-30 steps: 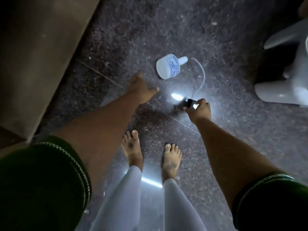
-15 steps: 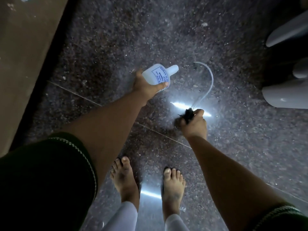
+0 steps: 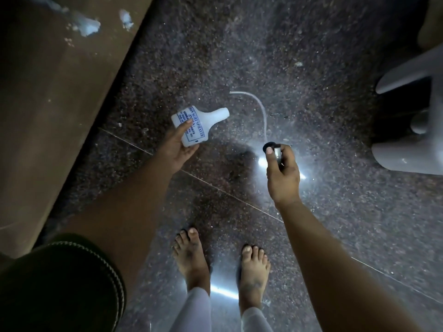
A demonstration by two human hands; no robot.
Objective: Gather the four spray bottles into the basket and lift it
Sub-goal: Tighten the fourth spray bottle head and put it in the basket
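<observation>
at the bottom of the head view, two bare feet (image 3: 221, 267) stand on a dark speckled polished floor (image 3: 335, 212), with pale trouser legs (image 3: 191, 310) below them and dark green sleeves (image 3: 60, 283) at the lower corners. both forearms reach forward over the floor. further out, the left hand (image 3: 176, 149) grips a white spray bottle (image 3: 196, 127) without its head, thumb curled over the blue-printed label and fingers wrapped underneath; the bottle is off the floor, tilted, its open neck pointing up and to the right. level with it and well apart from it, the right hand (image 3: 282, 171) is clenched round a black sprayer head (image 3: 273, 149), thumb pressing along its side. a thin clear dip tube (image 3: 261, 109) rises from that head and arcs up and to the left, ending just beyond the bottle's neck without touching it. bright glare patches lie on the floor under the right hand. beyond, a brown ledge (image 3: 60, 104) runs diagonally along the left, with whitish smears at its far end. at the far right stands a pale grey plastic piece (image 3: 412, 140), only partly in view.
</observation>
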